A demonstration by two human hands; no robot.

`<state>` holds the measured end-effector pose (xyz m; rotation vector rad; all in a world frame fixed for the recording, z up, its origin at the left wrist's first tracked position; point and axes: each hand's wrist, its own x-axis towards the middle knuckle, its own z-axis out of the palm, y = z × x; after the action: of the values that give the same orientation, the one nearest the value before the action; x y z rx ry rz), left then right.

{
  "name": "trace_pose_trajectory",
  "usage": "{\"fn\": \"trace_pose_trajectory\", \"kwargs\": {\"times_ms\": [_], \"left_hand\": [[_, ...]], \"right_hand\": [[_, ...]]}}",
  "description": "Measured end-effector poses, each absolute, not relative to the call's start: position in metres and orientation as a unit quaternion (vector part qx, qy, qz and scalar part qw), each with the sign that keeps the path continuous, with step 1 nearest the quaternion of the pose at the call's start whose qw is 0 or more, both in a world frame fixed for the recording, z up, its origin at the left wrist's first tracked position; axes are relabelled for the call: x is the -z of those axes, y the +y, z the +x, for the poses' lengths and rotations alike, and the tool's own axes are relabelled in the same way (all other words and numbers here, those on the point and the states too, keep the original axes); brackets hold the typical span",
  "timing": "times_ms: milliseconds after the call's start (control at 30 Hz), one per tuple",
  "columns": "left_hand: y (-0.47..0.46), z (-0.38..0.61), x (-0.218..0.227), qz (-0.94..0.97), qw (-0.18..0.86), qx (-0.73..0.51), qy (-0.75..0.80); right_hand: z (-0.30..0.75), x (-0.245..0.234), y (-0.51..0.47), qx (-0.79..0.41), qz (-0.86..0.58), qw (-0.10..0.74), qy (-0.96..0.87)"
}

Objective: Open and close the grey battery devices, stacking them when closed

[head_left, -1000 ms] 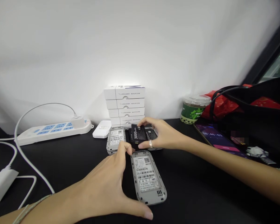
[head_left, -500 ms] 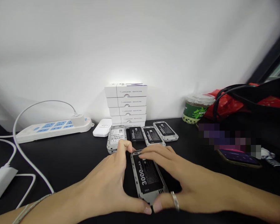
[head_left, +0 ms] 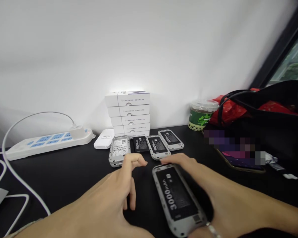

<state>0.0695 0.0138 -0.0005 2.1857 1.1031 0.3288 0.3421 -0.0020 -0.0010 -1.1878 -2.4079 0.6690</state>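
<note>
My right hand grips the right side of a small grey device with its back off, thumb at the near end and fingers at the far end. A black battery marked 3000mAh sits inside it. My left hand is to its left, fingers apart and curved, touching nothing. Beyond my hands lie a grey device showing a label and no battery, a loose black battery, and two grey devices with batteries in them, one nearer and one farther right.
Several white boxes are stacked against the wall, beside stacked white covers. A power strip with white cables is on the left. At right are a drink cup, a phone and a black bag.
My left hand has let go of the device and drawn away to the left. My right hand has shifted the device to the right and nearer. The view has turned slightly right.
</note>
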Motion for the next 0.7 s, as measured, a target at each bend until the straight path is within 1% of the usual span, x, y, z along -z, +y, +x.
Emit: {"fn": "trace_pose_trajectory", "kwargs": {"times_ms": [67, 167, 233, 367, 467, 600, 700], "left_hand": [[0.021, 0.064, -0.012, 0.845, 0.305, -0.126, 0.421], [0.046, 0.053, -0.028, 0.876, 0.196, -0.167, 0.408], [0.067, 0.043, -0.033, 0.883, 0.157, -0.180, 0.405], [0.099, 0.023, -0.034, 0.868, 0.168, -0.125, 0.451], [0.108, 0.014, -0.029, 0.865, 0.181, -0.100, 0.457], [0.112, 0.013, -0.024, 0.862, 0.215, -0.091, 0.449], [0.108, 0.017, -0.023, 0.864, 0.211, -0.098, 0.446]], "right_hand": [[0.365, 0.002, -0.002, -0.226, -0.458, 0.193, -0.838], [0.396, 0.009, 0.006, -0.177, -0.489, 0.190, -0.833], [0.408, 0.013, 0.013, -0.158, -0.490, 0.180, -0.838], [0.415, 0.017, 0.019, -0.177, -0.495, 0.156, -0.836], [0.415, 0.016, 0.018, -0.190, -0.496, 0.164, -0.831], [0.419, 0.019, 0.021, -0.191, -0.511, 0.243, -0.802], [0.420, 0.021, 0.025, -0.170, -0.527, 0.283, -0.783]]}}
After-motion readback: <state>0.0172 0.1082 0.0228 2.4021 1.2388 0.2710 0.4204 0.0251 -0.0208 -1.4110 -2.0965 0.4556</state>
